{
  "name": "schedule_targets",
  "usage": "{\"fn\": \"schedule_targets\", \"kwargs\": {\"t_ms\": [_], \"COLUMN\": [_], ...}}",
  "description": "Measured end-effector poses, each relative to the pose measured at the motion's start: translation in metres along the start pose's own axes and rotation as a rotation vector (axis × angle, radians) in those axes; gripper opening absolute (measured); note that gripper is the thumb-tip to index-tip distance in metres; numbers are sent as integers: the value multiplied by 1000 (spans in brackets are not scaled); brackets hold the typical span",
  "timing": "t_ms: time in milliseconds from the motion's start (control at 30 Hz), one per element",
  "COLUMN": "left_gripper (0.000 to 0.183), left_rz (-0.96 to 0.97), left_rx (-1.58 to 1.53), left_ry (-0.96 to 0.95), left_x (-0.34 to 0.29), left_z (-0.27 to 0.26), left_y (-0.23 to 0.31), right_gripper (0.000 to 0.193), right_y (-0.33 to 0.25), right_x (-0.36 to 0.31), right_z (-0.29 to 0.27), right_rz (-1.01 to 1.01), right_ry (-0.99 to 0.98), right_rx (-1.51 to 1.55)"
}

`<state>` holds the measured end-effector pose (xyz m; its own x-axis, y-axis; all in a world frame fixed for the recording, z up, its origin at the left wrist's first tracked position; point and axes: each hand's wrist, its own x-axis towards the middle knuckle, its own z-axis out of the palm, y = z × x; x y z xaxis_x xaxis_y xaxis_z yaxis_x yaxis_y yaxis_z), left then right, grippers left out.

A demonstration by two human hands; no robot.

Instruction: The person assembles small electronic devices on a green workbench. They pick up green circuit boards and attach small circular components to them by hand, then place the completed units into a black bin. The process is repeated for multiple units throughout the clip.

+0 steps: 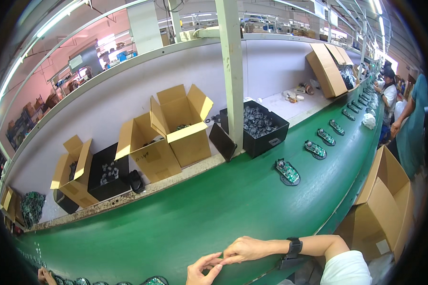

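Observation:
My left hand [204, 270] and my right hand [246, 249] meet at the fingertips over the near edge of the green conveyor belt [195, 209]. Both have curled, pinching fingers; anything between them is too small to make out. A black watch-like band [295, 246] circles my right wrist. Close to the left hand, at the lower edge, lies a black shell with a green circuit board [155, 280]. Up the belt to the right sits another black oval shell with a circuit board [287, 172], in a line with several more, apart from my hands.
Beyond the belt, a ledge holds open cardboard boxes [188, 135], a black bin of dark parts [266, 128] and a green post [230, 76]. A large open carton [383, 209] stands at right. Another person's hand [46, 275] shows lower left; co-workers [389, 92] stand far right.

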<state>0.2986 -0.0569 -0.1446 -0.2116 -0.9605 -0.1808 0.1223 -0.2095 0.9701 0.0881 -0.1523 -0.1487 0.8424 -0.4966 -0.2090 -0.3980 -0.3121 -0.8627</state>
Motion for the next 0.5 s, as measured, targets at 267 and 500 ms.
{"fn": "schedule_targets", "kwargs": {"t_ms": [267,500], "left_gripper": [35,37], "left_rz": [144,71], "left_rx": [111,236], "left_ry": [57,-9], "left_x": [-1,-1], "left_z": [-4,-14], "left_y": [-5,-3], "right_gripper": [36,26], "right_y": [-19,-28], "right_x": [1,1], "right_z": [-8,-2], "right_rz": [-21,12], "right_ry": [17,27], "right_rx": [6,-40]}}
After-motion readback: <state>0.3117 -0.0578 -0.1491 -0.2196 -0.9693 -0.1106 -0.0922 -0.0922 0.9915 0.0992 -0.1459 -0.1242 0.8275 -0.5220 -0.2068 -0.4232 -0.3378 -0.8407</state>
